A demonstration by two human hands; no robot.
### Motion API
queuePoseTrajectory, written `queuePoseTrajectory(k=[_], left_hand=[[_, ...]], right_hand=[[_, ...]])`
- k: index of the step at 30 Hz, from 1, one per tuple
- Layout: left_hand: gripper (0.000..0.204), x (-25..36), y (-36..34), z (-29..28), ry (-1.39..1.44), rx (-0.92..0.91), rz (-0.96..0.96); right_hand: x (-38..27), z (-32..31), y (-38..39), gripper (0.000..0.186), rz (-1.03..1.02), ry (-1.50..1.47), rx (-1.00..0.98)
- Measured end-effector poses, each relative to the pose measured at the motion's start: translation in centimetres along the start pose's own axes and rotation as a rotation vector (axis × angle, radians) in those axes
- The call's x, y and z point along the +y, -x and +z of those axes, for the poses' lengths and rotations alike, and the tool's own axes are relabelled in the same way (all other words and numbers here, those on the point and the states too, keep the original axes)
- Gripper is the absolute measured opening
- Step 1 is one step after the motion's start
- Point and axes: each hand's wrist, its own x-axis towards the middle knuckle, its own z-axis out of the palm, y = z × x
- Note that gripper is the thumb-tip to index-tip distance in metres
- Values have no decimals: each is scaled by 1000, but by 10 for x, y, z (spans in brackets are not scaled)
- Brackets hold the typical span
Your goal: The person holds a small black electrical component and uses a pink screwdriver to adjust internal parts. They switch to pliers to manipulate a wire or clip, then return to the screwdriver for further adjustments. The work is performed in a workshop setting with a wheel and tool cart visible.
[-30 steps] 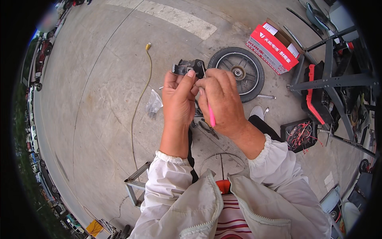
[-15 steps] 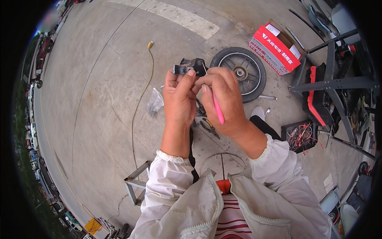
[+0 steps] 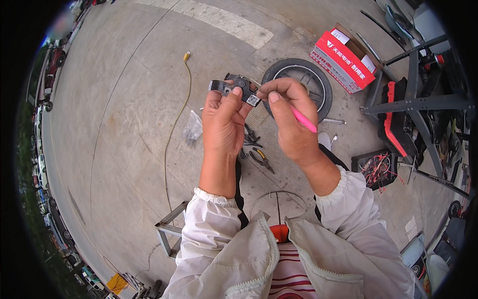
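Observation:
My left hand (image 3: pixel 222 124) is raised in front of me, closed round a black mechanical part (image 3: pixel 241 83). A bent metal bracket sticks out from the part's left side. On its lower right end is a small white square-coded label. My right hand (image 3: pixel 294 139), just to the right, grips a pink-handled tool (image 3: pixel 303 120). The tool's thin metal shaft (image 3: pixel 255 82) points up and left, beside the part's right end. What kind of tip it has I cannot tell. Both hands hang above the concrete floor, apart from each other.
Beyond my hands lies a black wheel (image 3: pixel 304 74), with a red-and-white box (image 3: pixel 343 60) behind it. Pliers (image 3: pixel 262 160) and a clear plastic bag (image 3: pixel 193 128) lie below. A yellow cord (image 3: pixel 175 129) runs at left. Dark metal frames (image 3: pixel 414 104) and a wire-filled black bin (image 3: pixel 376 169) stand right.
My right hand has moved right, away from my left, and its pink-handled tool is tilted more to the side. The black part has turned, bringing its white label into view.

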Motion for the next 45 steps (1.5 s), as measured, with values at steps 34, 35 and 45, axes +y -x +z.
queuePoseTrajectory(k=[34, 35, 45], left_hand=[[32, -3, 0, -2, -118, 29, 80], [32, -4, 0, -2, -134, 37, 100], [24, -4, 3, -4, -181, 80, 87]], right_hand=[[-5, 1, 2, 10, -193, 329, -85], [-4, 0, 2, 11, -220, 352, -95], [1, 3, 0, 17, -526, 672, -183]])
